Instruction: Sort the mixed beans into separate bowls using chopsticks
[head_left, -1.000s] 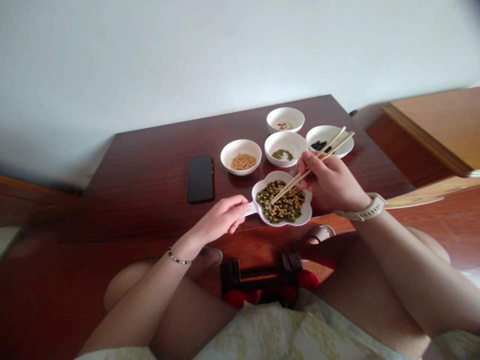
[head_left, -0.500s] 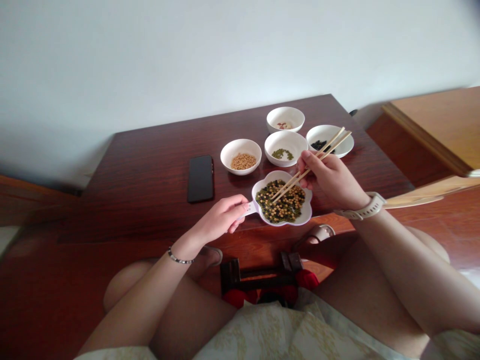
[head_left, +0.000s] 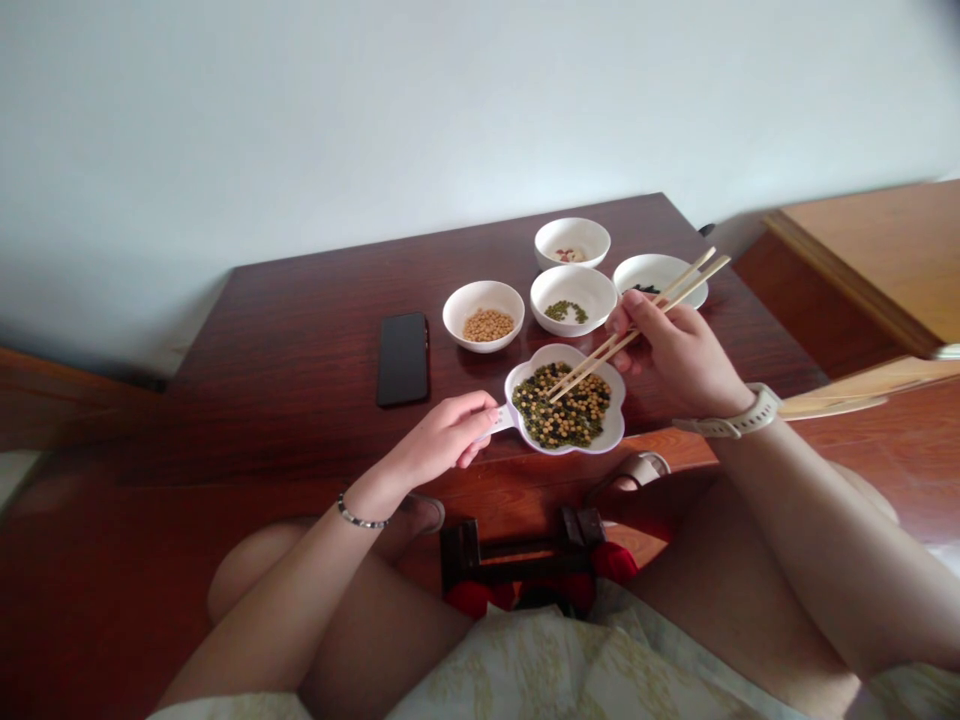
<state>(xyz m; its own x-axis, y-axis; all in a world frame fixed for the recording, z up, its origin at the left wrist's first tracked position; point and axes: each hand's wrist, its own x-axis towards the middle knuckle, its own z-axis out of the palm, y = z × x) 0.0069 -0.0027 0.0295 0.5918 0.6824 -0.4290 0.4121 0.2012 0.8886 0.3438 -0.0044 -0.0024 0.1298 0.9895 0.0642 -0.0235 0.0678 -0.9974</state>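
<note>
A white flower-shaped dish point(head_left: 616, 425) full of mixed yellow, green and dark beans sits near the front edge of a dark wooden table point(head_left: 300, 350). My left hand point(head_left: 442, 440) is closed on the dish's short handle. My right hand point(head_left: 679, 350), wearing a white watch, grips a pair of wooden chopsticks point(head_left: 637, 325); their tips sit just over the beans at the dish's far side. Whether a bean is pinched between the tips is too small to tell.
Behind the dish stand small white bowls: yellow beans point(head_left: 483, 315), green beans point(head_left: 573, 298), dark beans point(head_left: 658, 278) and reddish pieces point(head_left: 571, 242). A black phone point(head_left: 403, 358) lies to the left. A lighter wooden cabinet point(head_left: 877, 260) is at right. My knees are below the table edge.
My right hand has lifted and shifted slightly right, drawing the chopstick tips toward the dish's far rim. The left hand and dish have stayed put.
</note>
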